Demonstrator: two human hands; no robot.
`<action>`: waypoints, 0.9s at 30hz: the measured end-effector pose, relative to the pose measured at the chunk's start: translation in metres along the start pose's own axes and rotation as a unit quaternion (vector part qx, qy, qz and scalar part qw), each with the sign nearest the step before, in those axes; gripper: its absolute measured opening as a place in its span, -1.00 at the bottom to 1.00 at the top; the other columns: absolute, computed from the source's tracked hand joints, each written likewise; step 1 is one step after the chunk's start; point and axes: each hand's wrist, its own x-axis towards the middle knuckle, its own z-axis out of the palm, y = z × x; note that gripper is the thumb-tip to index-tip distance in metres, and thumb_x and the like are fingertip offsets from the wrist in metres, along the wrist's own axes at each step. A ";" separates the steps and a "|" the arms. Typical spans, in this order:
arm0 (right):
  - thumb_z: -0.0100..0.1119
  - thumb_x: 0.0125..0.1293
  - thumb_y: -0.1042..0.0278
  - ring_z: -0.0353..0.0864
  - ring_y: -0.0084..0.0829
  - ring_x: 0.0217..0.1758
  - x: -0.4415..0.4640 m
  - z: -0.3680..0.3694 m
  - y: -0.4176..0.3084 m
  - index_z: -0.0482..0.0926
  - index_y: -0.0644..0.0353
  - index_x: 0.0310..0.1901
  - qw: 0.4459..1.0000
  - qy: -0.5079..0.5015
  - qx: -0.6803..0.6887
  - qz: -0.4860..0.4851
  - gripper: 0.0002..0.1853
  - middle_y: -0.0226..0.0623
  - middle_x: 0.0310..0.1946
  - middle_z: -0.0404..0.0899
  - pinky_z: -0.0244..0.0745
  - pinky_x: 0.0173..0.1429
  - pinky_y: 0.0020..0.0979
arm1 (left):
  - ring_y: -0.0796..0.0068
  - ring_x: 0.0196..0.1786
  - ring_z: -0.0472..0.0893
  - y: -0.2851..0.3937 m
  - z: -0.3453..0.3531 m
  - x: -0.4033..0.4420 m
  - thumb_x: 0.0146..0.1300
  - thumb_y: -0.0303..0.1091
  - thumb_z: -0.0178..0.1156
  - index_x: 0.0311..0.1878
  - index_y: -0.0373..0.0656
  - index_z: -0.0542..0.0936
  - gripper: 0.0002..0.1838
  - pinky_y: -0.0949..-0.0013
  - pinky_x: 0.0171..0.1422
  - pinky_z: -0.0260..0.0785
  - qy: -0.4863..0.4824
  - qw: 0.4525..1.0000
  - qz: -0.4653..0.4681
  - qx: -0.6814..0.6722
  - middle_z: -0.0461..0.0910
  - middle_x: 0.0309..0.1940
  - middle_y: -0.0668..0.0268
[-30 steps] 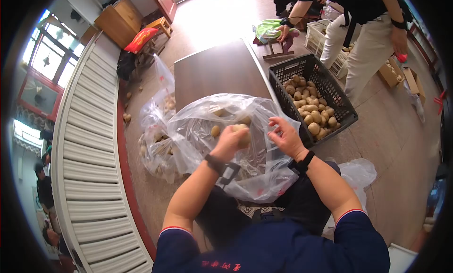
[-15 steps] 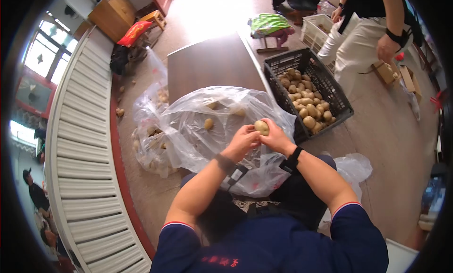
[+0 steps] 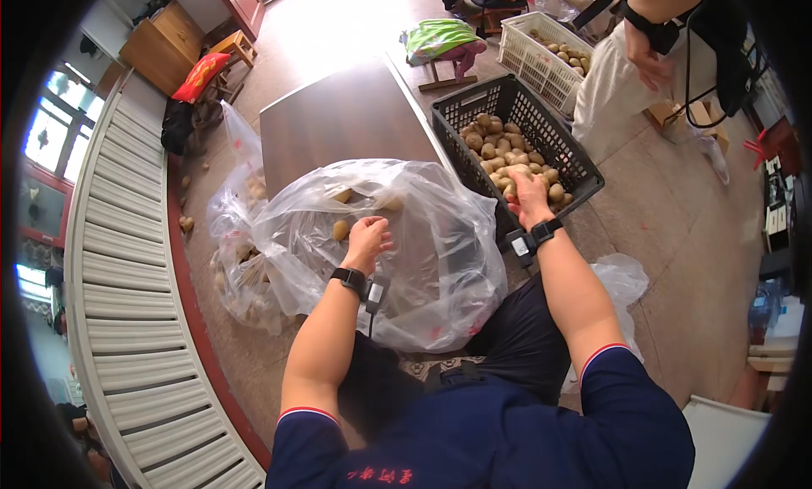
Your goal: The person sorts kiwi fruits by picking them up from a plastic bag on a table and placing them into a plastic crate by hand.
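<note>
My right hand (image 3: 531,198) is over the near end of a black plastic crate (image 3: 585,184) heaped with potatoes (image 3: 507,142). Its fingers are stretched and parted from the thumb, against the potatoes there. Above a clear plastic bag (image 3: 414,277) my left hand (image 3: 369,240) hangs with loosely bent fingers and nothing visible in them. A single potato (image 3: 341,230) lies just left of that hand, within the spread bag. Farther back, more potatoes show dimly through the film. The bag drapes over the near end of a dark brown board (image 3: 338,129) and reaches my lap.
Another clear bag (image 3: 245,269) with potatoes stands at the left, near a white radiator (image 3: 139,294). Beyond the black crate is a white crate (image 3: 529,53) of potatoes. A person in pale trousers (image 3: 613,91) stands at the right. A green cloth (image 3: 436,41) covers a stool.
My hands have parted. The right hand has moved from the potato held between both hands to the black crate; the left has shifted left over the bag. The view has turned slightly right.
</note>
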 end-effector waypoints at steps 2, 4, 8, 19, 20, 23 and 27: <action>0.34 0.19 0.11 0.56 -0.46 -0.45 0.008 -0.013 0.005 0.37 -0.04 0.16 0.999 -0.007 -0.020 0.039 -0.47 -0.34 -0.27 0.54 0.47 -0.48 -0.42 | 0.19 0.03 0.56 0.000 -0.004 0.002 0.33 -0.27 0.21 0.24 -0.32 0.38 -0.51 0.18 -0.02 0.55 0.000 1.000 -0.001 0.005 0.46 0.07 0.15; 0.34 0.19 0.15 0.56 -0.43 -0.44 0.013 -0.015 0.011 0.32 -0.03 0.23 0.997 0.014 -0.033 0.065 -0.40 -0.29 -0.24 0.54 0.48 -0.46 -0.39 | 0.18 0.04 0.55 0.001 -0.005 0.003 0.33 -0.26 0.21 0.24 -0.33 0.38 -0.49 0.17 0.00 0.54 -0.001 1.000 -0.002 0.010 0.45 0.09 0.15; 0.36 0.14 0.29 0.51 -0.44 -0.49 0.025 -0.007 0.026 0.23 0.00 0.32 0.995 0.026 -0.087 0.040 -0.28 -0.28 -0.27 0.54 0.41 -0.49 -0.39 | 0.18 0.08 0.55 -0.001 0.003 0.003 0.33 -0.23 0.21 0.24 -0.33 0.39 -0.48 0.19 0.02 0.54 -0.010 1.000 -0.001 0.024 0.45 0.12 0.15; 0.27 0.16 0.38 0.43 -0.02 0.32 0.047 0.005 0.044 0.28 0.28 0.32 0.928 0.149 -0.290 -0.180 -0.33 0.08 0.22 0.46 0.32 0.37 -0.23 | 0.33 -0.02 0.55 -0.005 -0.018 0.009 0.33 -0.23 0.19 0.18 -0.21 0.46 -0.58 0.26 -0.05 0.54 0.029 0.999 -0.003 0.035 0.48 0.02 0.26; 0.20 0.19 0.39 0.40 0.02 0.33 0.058 0.001 0.052 0.30 0.32 0.29 0.890 0.167 -0.319 -0.280 -0.38 0.12 0.23 0.44 0.29 0.40 -0.19 | 0.33 -0.03 0.54 -0.006 -0.021 0.011 0.33 -0.24 0.19 0.17 -0.20 0.46 -0.59 0.25 -0.05 0.54 0.038 0.999 -0.006 0.036 0.48 0.01 0.27; 0.19 0.19 0.40 0.41 0.02 0.32 0.039 0.004 0.036 0.31 0.34 0.28 0.880 0.148 -0.360 -0.271 -0.40 0.12 0.23 0.43 0.29 0.40 -0.19 | 0.33 -0.01 0.53 -0.009 -0.030 0.020 0.32 -0.26 0.18 0.18 -0.17 0.46 -0.60 0.20 -0.01 0.51 0.044 0.999 -0.011 0.010 0.46 0.01 0.29; 0.24 0.19 0.36 0.55 -0.06 0.10 0.020 0.020 0.027 0.48 0.30 0.09 0.828 0.114 -0.347 -0.425 -0.57 -0.02 0.08 0.53 0.42 0.24 -0.22 | 0.31 0.02 0.51 -0.005 -0.031 0.028 0.31 -0.27 0.18 0.18 -0.15 0.46 -0.60 0.15 0.02 0.49 0.040 0.999 -0.018 -0.003 0.45 0.04 0.30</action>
